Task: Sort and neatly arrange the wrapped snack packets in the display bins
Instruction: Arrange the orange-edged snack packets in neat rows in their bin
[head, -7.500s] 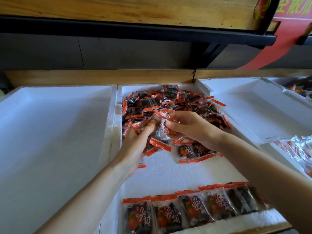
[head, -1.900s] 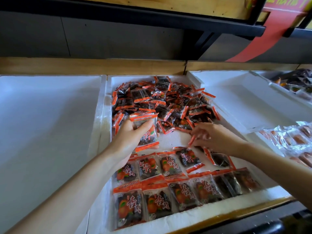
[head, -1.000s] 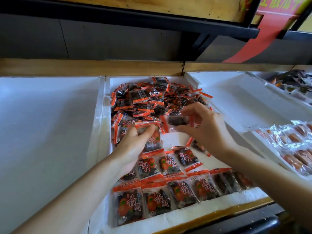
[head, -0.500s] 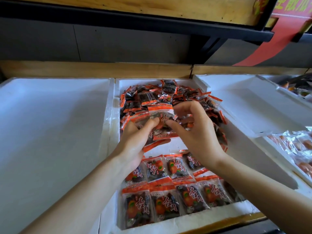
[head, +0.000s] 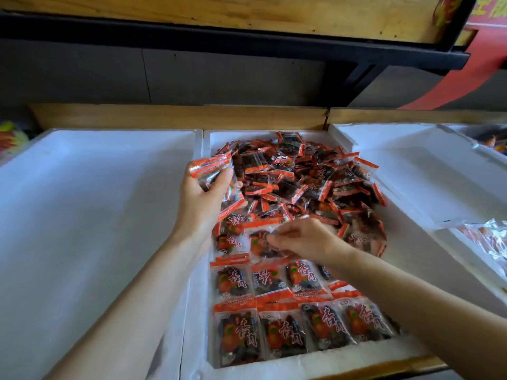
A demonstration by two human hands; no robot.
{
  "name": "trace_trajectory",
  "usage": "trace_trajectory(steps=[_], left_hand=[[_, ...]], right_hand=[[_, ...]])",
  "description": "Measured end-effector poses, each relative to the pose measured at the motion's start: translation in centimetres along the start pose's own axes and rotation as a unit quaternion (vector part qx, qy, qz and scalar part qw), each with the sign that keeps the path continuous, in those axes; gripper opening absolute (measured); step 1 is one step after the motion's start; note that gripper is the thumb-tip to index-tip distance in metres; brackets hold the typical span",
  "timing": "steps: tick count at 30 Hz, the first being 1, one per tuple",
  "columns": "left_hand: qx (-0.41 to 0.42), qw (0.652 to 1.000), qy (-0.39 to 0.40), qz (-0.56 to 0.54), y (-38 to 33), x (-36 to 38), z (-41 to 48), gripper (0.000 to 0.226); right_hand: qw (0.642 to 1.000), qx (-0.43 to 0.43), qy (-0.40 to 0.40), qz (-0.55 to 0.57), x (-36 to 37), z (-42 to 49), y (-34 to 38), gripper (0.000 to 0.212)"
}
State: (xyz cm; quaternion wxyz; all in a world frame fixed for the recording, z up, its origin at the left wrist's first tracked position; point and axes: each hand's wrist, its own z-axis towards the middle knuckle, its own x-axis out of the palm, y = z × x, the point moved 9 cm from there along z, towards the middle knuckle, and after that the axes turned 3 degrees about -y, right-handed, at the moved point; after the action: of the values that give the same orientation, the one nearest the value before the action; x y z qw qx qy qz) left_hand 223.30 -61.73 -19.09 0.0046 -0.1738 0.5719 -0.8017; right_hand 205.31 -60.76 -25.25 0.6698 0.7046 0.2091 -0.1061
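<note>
I watched both bare hands work over the middle foam bin (head: 200, 319), a white tray set between two other white bins. The left hand (head: 201, 200) was raised at the bin's left wall, its fingers (head: 223, 178) curled tight around a small stack of packets (head: 211, 171), their orange strips fanned above the thumb. The right hand (head: 307, 238) lay low in the middle of the bin, its fingers (head: 277, 239) pinched narrow on one packet (head: 259, 242) that rested flat just beside another at the left of a third row. Nearer to me, two finished rows lay flat: the front row of packets (head: 299, 329) against the near wall, and the second row (head: 267, 279) just behind it, partly hidden by the right forearm. The loose heap of packets (head: 304, 182) filled the far half of the bin, jumbled at all angles, touching the back wall. The left bin (head: 90, 209) showed bare white foam. At the far right edge, clear packets (head: 491, 242) lay in another bin, too blurred to read
</note>
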Motion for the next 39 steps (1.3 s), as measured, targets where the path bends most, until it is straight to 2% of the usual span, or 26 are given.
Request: trace_trajectory(steps=[2,4,5,9,14,16,18,21,23,25,30,33,34,36,39], left_hand=[[-0.001,1.000,0.001,0.008,0.0,0.1,-0.2,0.035],[-0.007,1.000,0.001,0.016,0.0,0.2,-0.4,0.038],[-0.008,1.000,-0.002,0.019,0.0,0.1,-0.4,0.034],[-0.019,0.999,-0.004,0.027,0.7,0.0,-0.2,0.023],[-0.052,0.998,0.013,0.016,1.9,0.7,-0.3,0.011],[-0.085,0.996,0.014,0.000,2.6,0.9,-0.4,0.015],[-0.112,0.993,0.020,-0.023,2.8,1.3,-0.7,0.018],[-0.107,0.994,0.022,-0.030,2.9,1.6,-0.9,0.014],[-0.093,0.995,0.032,-0.023,3.0,1.8,-1.1,0.008],[-0.094,0.994,0.051,-0.008,3.5,2.3,-1.7,0.005],[-0.079,0.995,0.056,0.023,4.0,2.7,-2.6,0.015],[-0.069,0.996,0.044,0.038,3.9,2.5,-2.3,0.008],[-0.067,0.996,0.042,0.041,3.8,2.5,-2.3,0.007],[-0.067,0.996,0.044,0.042,3.9,2.5,-2.2,0.006],[-0.055,0.995,0.038,0.069,4.0,2.4,-2.2,0.009]], right_hand=[[0.999,-0.005,0.017,-0.034,2.1,0.3,-0.1,0.008],[0.997,-0.020,0.031,-0.068,3.9,0.6,0.3,0.021],[0.996,-0.020,0.041,-0.073,4.6,0.7,0.4,0.025],[0.995,-0.006,0.090,-0.036,6.4,0.4,0.5,0.018],[0.990,-0.016,0.100,-0.097,6.0,0.0,0.9,0.039],[0.986,-0.042,0.072,-0.143,5.3,0.2,1.1,0.049],[0.982,-0.092,0.007,-0.165,3.7,0.3,2.0,0.057],[0.992,-0.114,-0.045,-0.015,1.0,-0.1,3.1,0.060],[0.989,-0.124,-0.053,0.059,-0.1,-0.7,3.8,0.058],[0.989,-0.129,-0.059,0.048,-0.3,-1.0,4.3,0.055],[0.990,-0.100,-0.080,0.054,0.5,-1.0,3.8,0.047],[0.987,-0.113,-0.109,-0.043,-0.2,-1.0,3.8,0.056],[0.982,-0.127,-0.116,-0.078,-0.7,-1.2,4.1,0.053],[0.976,-0.158,-0.104,-0.111,-1.6,-1.8,4.3,0.030],[0.976,-0.135,-0.101,-0.138,-4.7,-2.5,2.7,0.014]])
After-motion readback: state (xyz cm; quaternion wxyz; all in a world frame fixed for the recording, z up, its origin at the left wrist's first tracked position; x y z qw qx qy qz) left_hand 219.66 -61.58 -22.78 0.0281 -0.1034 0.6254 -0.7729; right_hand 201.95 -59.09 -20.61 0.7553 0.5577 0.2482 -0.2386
